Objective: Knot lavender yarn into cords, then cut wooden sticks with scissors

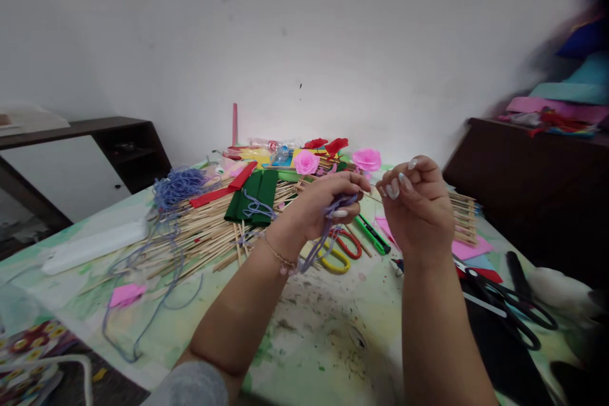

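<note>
My left hand (328,200) is closed on a loop of purple yarn (314,255), which hangs down past the wrist. Fingers curled and pinched, my right hand (421,209) is raised just beside it; whatever it pinches, if anything, is too small to make out. Under the hands lie scissors (334,264) with red and yellow handles and a green utility knife (373,235). A tangled heap of the same yarn (181,189) rests on the left, its strands trailing over the table. Folded dark green paper (261,187) sits on many thin wooden sticks (204,238).
Pink paper roses (306,162) and red paper flowers (337,146) stand at the back of the table (304,342). Large black-handled scissors (511,304) lie on the right. A white glue gun-like object (561,288) is near the right edge. A white board (98,246) lies left.
</note>
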A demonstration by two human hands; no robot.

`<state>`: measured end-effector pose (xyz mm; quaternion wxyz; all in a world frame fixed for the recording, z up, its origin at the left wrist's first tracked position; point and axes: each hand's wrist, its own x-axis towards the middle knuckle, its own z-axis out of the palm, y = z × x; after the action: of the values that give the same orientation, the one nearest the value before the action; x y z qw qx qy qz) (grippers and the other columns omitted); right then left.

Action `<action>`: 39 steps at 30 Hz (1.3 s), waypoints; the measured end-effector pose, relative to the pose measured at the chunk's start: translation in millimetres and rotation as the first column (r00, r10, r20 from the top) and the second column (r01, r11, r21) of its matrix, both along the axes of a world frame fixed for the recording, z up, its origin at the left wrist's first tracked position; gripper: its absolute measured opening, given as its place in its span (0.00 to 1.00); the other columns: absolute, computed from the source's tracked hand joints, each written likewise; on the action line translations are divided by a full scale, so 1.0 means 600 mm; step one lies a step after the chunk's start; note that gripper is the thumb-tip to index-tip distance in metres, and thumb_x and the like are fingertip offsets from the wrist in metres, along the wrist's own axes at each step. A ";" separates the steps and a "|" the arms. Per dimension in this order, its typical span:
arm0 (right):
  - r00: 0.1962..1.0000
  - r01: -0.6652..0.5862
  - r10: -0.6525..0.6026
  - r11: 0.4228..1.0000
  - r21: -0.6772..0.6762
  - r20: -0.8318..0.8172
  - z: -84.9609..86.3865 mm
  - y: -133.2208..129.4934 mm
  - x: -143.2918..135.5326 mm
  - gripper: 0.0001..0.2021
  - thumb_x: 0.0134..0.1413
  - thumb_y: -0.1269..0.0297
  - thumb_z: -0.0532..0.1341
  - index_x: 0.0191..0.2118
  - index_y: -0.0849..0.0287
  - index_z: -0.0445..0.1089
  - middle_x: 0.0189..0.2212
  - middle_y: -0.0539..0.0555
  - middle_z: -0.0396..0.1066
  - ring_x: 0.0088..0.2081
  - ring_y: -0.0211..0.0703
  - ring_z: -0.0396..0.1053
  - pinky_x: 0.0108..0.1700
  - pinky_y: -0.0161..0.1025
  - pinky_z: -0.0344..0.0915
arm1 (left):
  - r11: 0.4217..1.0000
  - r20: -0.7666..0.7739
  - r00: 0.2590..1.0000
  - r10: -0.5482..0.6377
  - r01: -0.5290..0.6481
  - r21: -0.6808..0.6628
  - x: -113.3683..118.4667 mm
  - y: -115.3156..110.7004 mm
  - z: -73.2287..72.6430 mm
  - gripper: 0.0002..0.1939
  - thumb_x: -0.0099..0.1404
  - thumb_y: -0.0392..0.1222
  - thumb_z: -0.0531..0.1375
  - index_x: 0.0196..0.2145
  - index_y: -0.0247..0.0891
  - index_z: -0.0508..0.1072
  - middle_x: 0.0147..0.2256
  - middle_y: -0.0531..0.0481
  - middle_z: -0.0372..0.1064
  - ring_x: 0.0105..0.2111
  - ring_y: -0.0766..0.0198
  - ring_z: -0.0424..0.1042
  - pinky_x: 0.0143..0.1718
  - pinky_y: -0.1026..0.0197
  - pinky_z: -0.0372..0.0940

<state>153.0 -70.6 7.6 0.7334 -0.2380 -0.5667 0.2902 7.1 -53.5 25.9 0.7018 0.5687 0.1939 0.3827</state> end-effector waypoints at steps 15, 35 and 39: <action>0.863 0.373 -0.396 0.918 0.132 0.314 -0.011 0.008 0.005 0.07 0.51 0.70 0.61 0.37 0.53 0.67 0.31 0.49 0.67 0.33 0.39 0.66 0.38 0.41 0.64 | 0.444 -0.197 0.678 0.708 -0.211 0.871 0.023 -0.021 -0.019 0.12 0.68 0.44 0.50 0.40 0.36 0.70 0.36 0.46 0.71 0.37 0.62 0.68 0.37 0.61 0.59; 0.780 0.482 -0.442 0.876 0.026 0.443 -0.008 0.003 0.002 0.07 0.53 0.68 0.57 0.39 0.56 0.67 0.32 0.52 0.72 0.33 0.41 0.70 0.36 0.42 0.65 | 0.189 -0.146 0.574 0.806 -0.015 0.982 0.021 0.013 -0.034 0.12 0.69 0.42 0.46 0.32 0.35 0.65 0.30 0.48 0.67 0.28 0.64 0.63 0.29 0.61 0.55; 0.773 0.482 -0.453 0.874 0.053 0.444 -0.009 0.004 0.003 0.07 0.54 0.69 0.57 0.39 0.56 0.68 0.33 0.52 0.73 0.34 0.41 0.70 0.37 0.42 0.66 | 0.069 -0.074 0.542 0.837 0.029 0.997 0.022 0.015 -0.038 0.13 0.70 0.41 0.44 0.33 0.35 0.65 0.30 0.47 0.67 0.28 0.64 0.64 0.29 0.60 0.54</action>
<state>154.5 -68.4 2.2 0.6256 -0.4543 -0.6318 0.0547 20.5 -44.3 3.3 -0.0874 0.8620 0.3244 0.3796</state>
